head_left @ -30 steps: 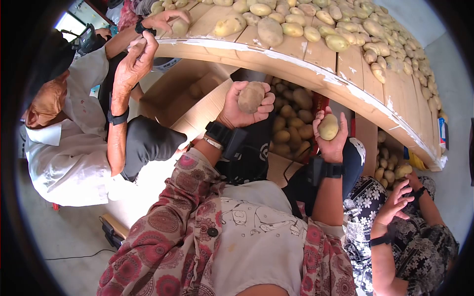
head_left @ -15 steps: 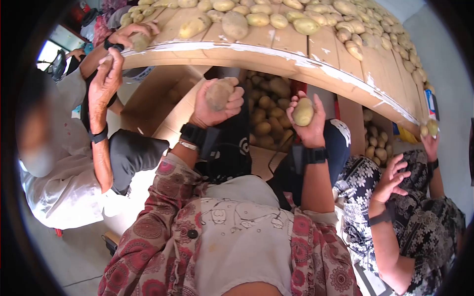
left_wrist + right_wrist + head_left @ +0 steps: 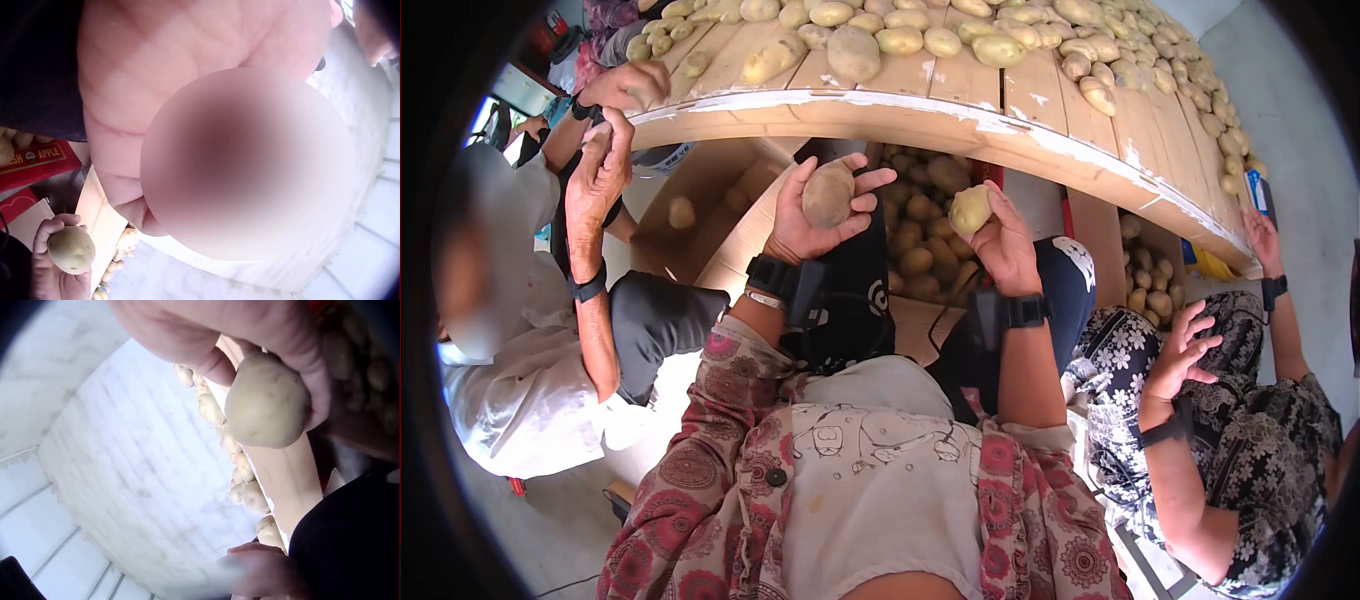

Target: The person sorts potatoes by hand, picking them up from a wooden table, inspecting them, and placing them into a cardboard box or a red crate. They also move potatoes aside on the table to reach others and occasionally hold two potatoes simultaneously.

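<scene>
In the head view my left hand (image 3: 808,228) holds a brownish potato (image 3: 828,195) against its palm, thumb round one side and some fingers spread. A round blur hides what lies beside my left hand (image 3: 187,69) in the left wrist view. My right hand (image 3: 1008,250) pinches a smaller, yellowish potato (image 3: 970,211) between thumb and fingers, to the right of the brownish one. The right wrist view shows my right hand's fingers (image 3: 219,325) around this yellowish potato (image 3: 267,403). The two potatoes are apart.
A curved wooden table (image 3: 1040,120) bears many potatoes ahead. Below its edge are an open carton (image 3: 720,165), a potato-filled box (image 3: 915,235) and another potato heap (image 3: 1150,280). People sit on both sides, one hand at the table's left (image 3: 625,88), another at its right end (image 3: 1262,240).
My right hand has turned, its potato shifting from the palm towards the fingertips. My left fingers have spread. The left neighbour's potato has left the hand; the right neighbour's raised hand no longer shows one.
</scene>
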The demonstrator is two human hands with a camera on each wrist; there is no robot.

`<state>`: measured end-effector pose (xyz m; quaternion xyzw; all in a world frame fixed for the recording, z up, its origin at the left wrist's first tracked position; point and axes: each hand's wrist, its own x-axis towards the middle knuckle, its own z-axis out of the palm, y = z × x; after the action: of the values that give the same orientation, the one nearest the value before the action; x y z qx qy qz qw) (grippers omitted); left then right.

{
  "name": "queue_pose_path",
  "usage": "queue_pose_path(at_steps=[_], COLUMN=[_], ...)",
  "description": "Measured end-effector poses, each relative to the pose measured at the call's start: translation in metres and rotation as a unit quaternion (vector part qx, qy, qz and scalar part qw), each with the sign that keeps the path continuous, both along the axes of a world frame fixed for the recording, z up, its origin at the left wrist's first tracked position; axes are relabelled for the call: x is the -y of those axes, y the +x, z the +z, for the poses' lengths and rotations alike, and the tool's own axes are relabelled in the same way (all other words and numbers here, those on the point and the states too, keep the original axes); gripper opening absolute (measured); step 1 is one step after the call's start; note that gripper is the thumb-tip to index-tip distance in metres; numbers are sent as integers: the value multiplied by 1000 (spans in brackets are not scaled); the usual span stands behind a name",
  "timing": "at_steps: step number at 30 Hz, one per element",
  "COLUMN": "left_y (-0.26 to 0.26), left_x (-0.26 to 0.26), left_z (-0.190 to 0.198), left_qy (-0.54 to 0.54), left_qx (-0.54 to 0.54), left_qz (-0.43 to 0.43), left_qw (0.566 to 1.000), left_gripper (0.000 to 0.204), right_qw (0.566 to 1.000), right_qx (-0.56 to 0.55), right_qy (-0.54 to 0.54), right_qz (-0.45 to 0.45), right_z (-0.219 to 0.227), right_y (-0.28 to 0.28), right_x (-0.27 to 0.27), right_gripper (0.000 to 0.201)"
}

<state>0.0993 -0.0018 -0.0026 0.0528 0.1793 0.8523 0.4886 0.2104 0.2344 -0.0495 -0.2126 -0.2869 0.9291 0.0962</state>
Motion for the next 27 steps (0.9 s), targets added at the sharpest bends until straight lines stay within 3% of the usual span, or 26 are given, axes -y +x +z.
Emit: queue_pose_path(at_steps=[4,6,10,15,19,27], left_y=[-6,-6,-8,-8,-7,-6], left_x=[3,4,3,3,2,3], left_z=[-8,-9,-7,-6,-4,0], left_qy=[31,11,23,21,7,34], left_qx=[-28,-43,-50,-49,-40,-72], left_qz=[-21,-25,-38,-44,-45,-65], left_qw=[999,999,998,998,998,995], left_gripper=[54,53,52,47,45,41], right_qw=[999,977,988,982,987,985], right_qx=[31,-75,-1,-57,-35,-116], right_qy=[23,-187,-153,-169,-139,-101], right_qz=[-8,64,1,55,66,73], right_z=[0,8,26,15,21,21], right_y=[-1,2,1,0,0,0], right_x=[0,-5,4,-2,3,8], right_gripper=[36,39,43,39,39,30])
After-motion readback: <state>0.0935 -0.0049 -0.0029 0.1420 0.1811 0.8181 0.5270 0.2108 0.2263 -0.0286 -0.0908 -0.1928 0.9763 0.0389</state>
